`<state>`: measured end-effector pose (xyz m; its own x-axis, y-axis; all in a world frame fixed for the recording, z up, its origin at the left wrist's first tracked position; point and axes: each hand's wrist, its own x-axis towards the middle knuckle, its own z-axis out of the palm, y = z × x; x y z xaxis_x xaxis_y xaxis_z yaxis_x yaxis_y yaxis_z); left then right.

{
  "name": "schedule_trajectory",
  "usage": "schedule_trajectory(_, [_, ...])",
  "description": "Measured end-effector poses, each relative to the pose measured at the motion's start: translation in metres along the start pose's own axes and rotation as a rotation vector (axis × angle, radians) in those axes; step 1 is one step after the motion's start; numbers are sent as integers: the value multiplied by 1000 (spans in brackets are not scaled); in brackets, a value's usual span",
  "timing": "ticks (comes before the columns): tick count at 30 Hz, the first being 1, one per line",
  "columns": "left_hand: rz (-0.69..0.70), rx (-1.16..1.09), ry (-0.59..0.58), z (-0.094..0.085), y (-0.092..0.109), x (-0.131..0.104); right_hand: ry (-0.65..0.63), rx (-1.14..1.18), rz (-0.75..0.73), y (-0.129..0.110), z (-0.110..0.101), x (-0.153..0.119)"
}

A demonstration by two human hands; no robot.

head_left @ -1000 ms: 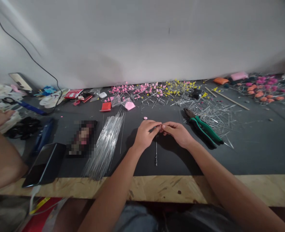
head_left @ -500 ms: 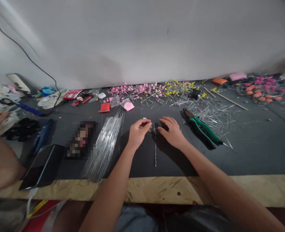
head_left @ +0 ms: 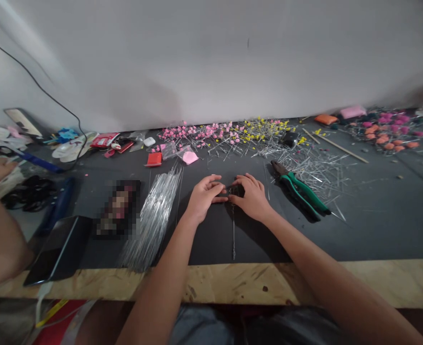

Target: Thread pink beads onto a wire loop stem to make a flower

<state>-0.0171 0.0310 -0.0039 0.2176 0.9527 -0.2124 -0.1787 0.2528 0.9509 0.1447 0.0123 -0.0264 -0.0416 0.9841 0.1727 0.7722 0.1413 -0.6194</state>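
Resting on the dark mat of the counter [head_left: 358, 230], the left hand [head_left: 202, 197] and the right hand [head_left: 251, 197] meet over a small dark piece [head_left: 235, 190], fingertips pinching it from both sides. From that piece a thin metal rod [head_left: 233, 235] runs straight back toward the person, its long axis pointing at the counter's wooden edge. Both hands sit equally near the rod's far end; neither touches its near end. Green-handled pliers [head_left: 301, 191] lie just right of the right hand, a bundle of wires [head_left: 154, 218] left of the left hand.
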Motion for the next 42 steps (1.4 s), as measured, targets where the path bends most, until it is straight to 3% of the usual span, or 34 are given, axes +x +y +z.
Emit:
schedule_trajectory(4, [-12, 13, -5, -2, -1, 1, 24, 76, 25, -1, -2, -2])
schedule_trajectory(11, [-14, 34, -29, -3, -1, 2, -25, -113, 107, 2, -9, -9])
schedule_trajectory(20, [-42, 23, -58, -3, 1, 0, -86, -85, 60, 3, -11, -7])
schedule_trajectory(27, [-68, -146, -3, -1, 6, -3, -13, 62, 142, 1, -15, -11])
schedule_trajectory(30, [-86, -192, -30, 1, 8, -5, -14, 215, 174, 0, -17, -14])
schedule_trajectory(35, [-92, -254, -62, 4, 9, -8, 119, 481, 236, -1, -19, -16])
schedule_trajectory(42, [-107, -267, -86, 10, 7, -9, 81, 707, 285, 1, -14, -15])
